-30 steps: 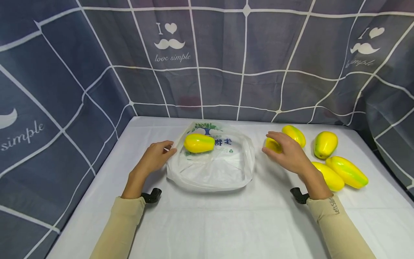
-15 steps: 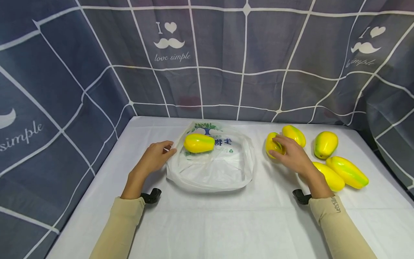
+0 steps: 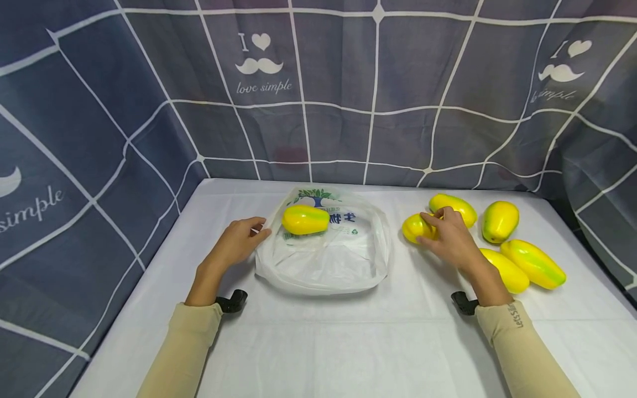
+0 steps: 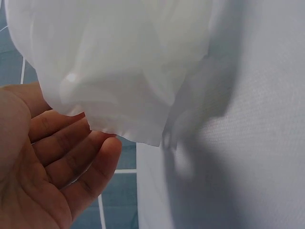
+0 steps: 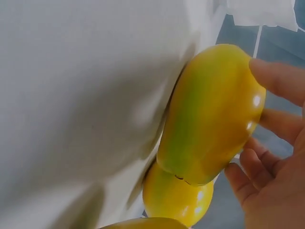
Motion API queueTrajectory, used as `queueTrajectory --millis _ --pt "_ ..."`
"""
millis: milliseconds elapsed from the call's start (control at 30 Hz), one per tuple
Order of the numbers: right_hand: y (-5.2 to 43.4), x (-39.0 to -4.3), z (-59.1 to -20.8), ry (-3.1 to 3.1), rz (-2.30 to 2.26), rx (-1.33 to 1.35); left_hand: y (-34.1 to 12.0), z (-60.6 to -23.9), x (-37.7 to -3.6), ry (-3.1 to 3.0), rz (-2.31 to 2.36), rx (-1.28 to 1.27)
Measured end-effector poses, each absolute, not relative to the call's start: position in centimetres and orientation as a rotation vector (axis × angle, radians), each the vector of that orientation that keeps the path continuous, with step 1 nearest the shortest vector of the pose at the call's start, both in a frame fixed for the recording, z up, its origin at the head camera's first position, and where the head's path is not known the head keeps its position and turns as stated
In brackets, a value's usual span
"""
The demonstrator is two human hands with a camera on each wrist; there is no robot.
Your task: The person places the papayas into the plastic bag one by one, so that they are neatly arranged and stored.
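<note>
My left hand (image 3: 241,240) is at the left side of a white plastic bag (image 3: 348,265) with green and dark printing. In the left wrist view its fingers (image 4: 97,171) lie loosely bent at the hem of the bag (image 4: 119,105), with some fingertips partly behind the film. A yellow papaya (image 3: 306,220) rests in or on the bag; I cannot tell which. My right hand (image 3: 453,240) touches another papaya (image 3: 415,228) on the table. In the right wrist view its fingertips (image 5: 257,69) meet one side of that yellow-green papaya (image 5: 212,114).
Another papaya (image 3: 454,209) lies just behind the touched one. Further right are a papaya (image 3: 500,222) at the back and two more papayas (image 3: 534,264) side by side. Under everything is a white tablecloth (image 3: 373,348); a grey gridded curtain (image 3: 338,132) hangs behind.
My right hand first drew back slightly to the right, uncovering the papaya. Since then that papaya has turned and shifted left under its fingers, and the one behind has turned too. My left hand stays put.
</note>
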State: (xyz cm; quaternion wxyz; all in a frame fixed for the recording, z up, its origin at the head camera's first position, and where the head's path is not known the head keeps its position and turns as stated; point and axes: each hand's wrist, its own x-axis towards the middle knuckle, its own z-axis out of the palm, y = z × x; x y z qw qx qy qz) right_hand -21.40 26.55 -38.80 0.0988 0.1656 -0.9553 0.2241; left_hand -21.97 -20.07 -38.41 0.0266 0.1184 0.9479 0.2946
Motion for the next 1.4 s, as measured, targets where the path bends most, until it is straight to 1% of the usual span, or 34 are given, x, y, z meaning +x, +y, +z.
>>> queueTrajectory --millis 133,333,700,1000,1267,1400 --pt "26.6 -21.4 -39.0 -2.793 0.638 0.471 -20.1 -38.4 -22.0 2.927 0.903 0.360" --pt "26.5 -21.8 -39.3 -2.802 0.718 0.487 -20.0 -38.4 -22.0 2.923 0.893 0.340" --pt "26.6 -21.7 -38.9 -2.840 0.745 0.460 -19.7 -38.3 -22.0 2.905 0.931 0.358" --pt "26.4 -22.0 -39.1 -2.842 0.736 0.460 -20.2 -38.2 -22.2 2.902 0.971 0.344" --pt "26.6 -21.7 -39.1 -2.858 0.705 0.435 -20.1 -39.0 -22.7 2.888 1.058 0.388" --pt "26.7 -21.6 -39.2 -2.869 0.693 0.434 -20.2 -39.3 -22.7 2.889 1.042 0.356"
